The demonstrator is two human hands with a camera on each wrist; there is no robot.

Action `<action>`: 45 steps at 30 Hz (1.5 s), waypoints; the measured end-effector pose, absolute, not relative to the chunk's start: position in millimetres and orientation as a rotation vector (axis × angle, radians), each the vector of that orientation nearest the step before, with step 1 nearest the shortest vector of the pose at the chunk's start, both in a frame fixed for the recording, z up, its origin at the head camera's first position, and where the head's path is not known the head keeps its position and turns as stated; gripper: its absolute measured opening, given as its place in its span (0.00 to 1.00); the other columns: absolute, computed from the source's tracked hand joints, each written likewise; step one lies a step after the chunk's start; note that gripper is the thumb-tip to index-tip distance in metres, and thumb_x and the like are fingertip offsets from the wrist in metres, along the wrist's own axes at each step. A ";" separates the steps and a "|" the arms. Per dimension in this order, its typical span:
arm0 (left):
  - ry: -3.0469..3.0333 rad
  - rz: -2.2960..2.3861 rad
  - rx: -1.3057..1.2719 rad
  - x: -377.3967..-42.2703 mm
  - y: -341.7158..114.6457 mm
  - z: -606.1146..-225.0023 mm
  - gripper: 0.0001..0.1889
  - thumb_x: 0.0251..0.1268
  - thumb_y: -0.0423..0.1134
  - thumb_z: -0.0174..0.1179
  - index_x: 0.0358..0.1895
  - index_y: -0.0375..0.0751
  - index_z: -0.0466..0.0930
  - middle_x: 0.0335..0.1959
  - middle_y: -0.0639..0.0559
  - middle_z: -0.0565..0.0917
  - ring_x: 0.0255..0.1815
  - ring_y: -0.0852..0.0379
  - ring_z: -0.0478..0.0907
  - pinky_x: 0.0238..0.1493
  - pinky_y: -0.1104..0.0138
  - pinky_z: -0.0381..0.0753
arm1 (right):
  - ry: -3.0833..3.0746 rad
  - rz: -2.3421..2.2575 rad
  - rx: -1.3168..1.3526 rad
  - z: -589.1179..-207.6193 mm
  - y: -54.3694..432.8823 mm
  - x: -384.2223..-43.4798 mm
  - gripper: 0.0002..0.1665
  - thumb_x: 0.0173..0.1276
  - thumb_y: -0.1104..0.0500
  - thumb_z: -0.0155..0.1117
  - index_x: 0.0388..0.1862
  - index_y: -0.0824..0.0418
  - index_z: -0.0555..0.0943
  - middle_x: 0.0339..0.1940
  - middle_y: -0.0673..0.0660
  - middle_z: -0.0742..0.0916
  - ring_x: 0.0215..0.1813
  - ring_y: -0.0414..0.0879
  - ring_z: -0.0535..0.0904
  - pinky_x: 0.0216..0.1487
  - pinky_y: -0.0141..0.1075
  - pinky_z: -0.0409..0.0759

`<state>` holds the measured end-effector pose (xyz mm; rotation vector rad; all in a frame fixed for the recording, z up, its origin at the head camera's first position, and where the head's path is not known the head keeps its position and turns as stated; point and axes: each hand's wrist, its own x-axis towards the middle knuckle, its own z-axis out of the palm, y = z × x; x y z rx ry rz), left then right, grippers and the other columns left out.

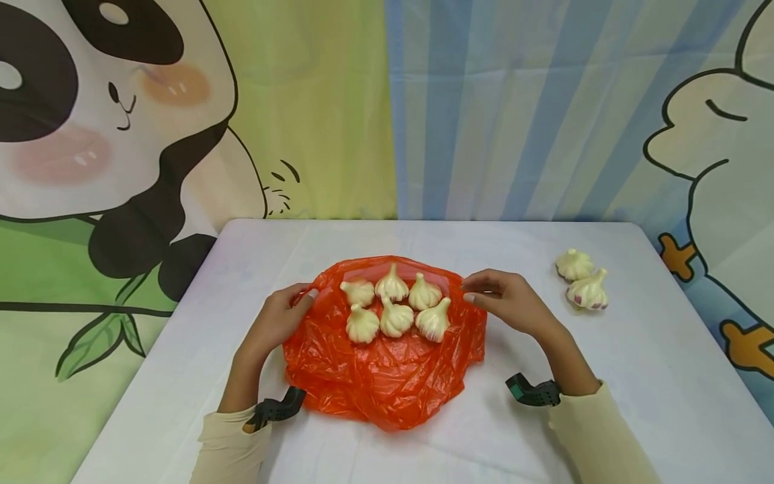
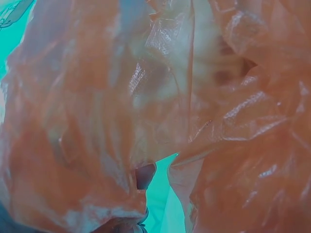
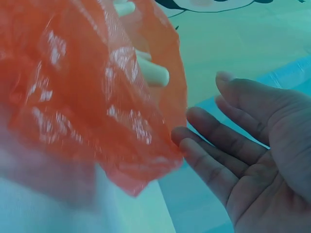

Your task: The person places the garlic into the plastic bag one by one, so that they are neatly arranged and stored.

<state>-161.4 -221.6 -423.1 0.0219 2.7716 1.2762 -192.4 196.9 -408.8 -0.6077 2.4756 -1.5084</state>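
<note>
A crinkled red plastic bag (image 1: 387, 383) lies mid-table with its mouth spread, and several garlic bulbs (image 1: 396, 318) sit in it in two rows. My left hand (image 1: 279, 319) pinches the bag's left rim, thumb on top; the red film fills most of the left wrist view and hides nearly all of that hand. At the opposite rim is my right hand (image 1: 514, 302). In the right wrist view its fingers (image 3: 209, 167) are loosely extended, fingertips right at the bag's edge, thumb held apart. Pale garlic stems (image 3: 153, 73) poke out beside the film there.
Two more garlic bulbs, one plain (image 1: 574, 265) and one purple-streaked (image 1: 588, 290), sit together at the back right of the white table (image 1: 653, 376). A cartoon-printed curtain (image 1: 326, 114) hangs behind the table's far edge.
</note>
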 end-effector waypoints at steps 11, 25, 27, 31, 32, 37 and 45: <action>2.744 1.298 -0.021 -161.2 -222.3 -424.6 0.25 0.74 0.53 0.50 0.64 0.41 0.75 0.56 0.42 0.79 0.47 0.47 0.80 0.46 0.54 0.82 | 2.602 -1.507 -0.569 -410.3 220.3 -186.4 0.15 0.69 0.59 0.65 0.52 0.64 0.81 0.49 0.59 0.85 0.49 0.52 0.83 0.46 0.34 0.82; 2.790 1.258 0.060 -163.1 -224.6 -426.9 0.24 0.76 0.51 0.48 0.63 0.38 0.75 0.56 0.41 0.80 0.51 0.45 0.78 0.52 0.49 0.78 | 2.723 -1.582 -0.561 -419.5 253.1 -175.4 0.14 0.69 0.59 0.65 0.51 0.63 0.82 0.48 0.60 0.86 0.47 0.35 0.82 0.46 0.24 0.78; 2.785 1.263 0.045 -163.1 -224.5 -426.9 0.24 0.75 0.51 0.48 0.63 0.39 0.76 0.55 0.42 0.80 0.50 0.46 0.78 0.51 0.50 0.79 | 2.772 -1.591 -0.537 -418.8 257.3 -175.3 0.13 0.69 0.60 0.65 0.50 0.63 0.83 0.47 0.60 0.86 0.47 0.34 0.81 0.46 0.23 0.78; 2.760 1.277 0.015 -163.4 -224.9 -427.8 0.24 0.75 0.53 0.49 0.63 0.40 0.75 0.56 0.42 0.80 0.49 0.47 0.79 0.49 0.52 0.81 | 2.885 -1.570 -0.472 -415.2 267.8 -176.6 0.13 0.69 0.59 0.65 0.50 0.62 0.83 0.47 0.59 0.85 0.46 0.31 0.80 0.45 0.20 0.76; 2.752 1.284 0.004 -163.4 -224.8 -428.1 0.24 0.75 0.53 0.49 0.63 0.41 0.75 0.56 0.42 0.80 0.48 0.47 0.79 0.48 0.53 0.81 | 2.917 -1.561 -0.454 -413.9 270.8 -176.7 0.13 0.69 0.59 0.65 0.50 0.62 0.83 0.47 0.58 0.85 0.46 0.30 0.79 0.45 0.20 0.75; 2.745 1.294 0.006 -163.0 -224.0 -429.0 0.24 0.75 0.53 0.49 0.63 0.41 0.76 0.56 0.43 0.79 0.49 0.47 0.79 0.49 0.53 0.81 | 3.016 -1.531 -0.364 -412.8 290.0 -172.8 0.15 0.69 0.59 0.64 0.53 0.63 0.81 0.48 0.59 0.86 0.46 0.26 0.77 0.44 0.17 0.74; 2.770 1.277 0.032 -162.5 -222.5 -427.2 0.23 0.75 0.50 0.49 0.63 0.40 0.76 0.56 0.43 0.80 0.50 0.47 0.78 0.51 0.51 0.80 | 3.125 -1.397 -0.187 -420.8 319.0 -162.9 0.19 0.69 0.55 0.65 0.55 0.62 0.80 0.45 0.48 0.84 0.48 0.23 0.71 0.42 0.14 0.70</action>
